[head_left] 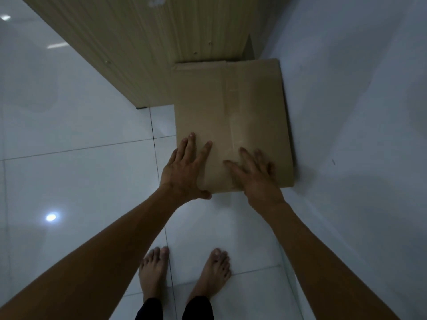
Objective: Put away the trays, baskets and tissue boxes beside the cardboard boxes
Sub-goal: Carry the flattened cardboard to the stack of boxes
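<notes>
Glossy floor (92,181), white wall (346,112), wooden cabinet (150,54), closed cardboard box (242,100) tucked into their corner. Pressing its near end, left hand (184,167) and right hand (256,176) spread flat. Might skid on slick tile or cave the lid if leaned on hard.

You're looking down at a glossy white tiled floor (76,181), with a thin dark grout line (153,135) running toward you from the near corner of the wooden cabinet (143,49). The cabinet's light, ribbed wood, with a small dark foot (141,107) under that corner. Right of the cabinet there's a plain white wall (358,88). Left of the cabinet the tiles catch a few bright light spots (51,217). The whole room's pretty dim.
</notes>
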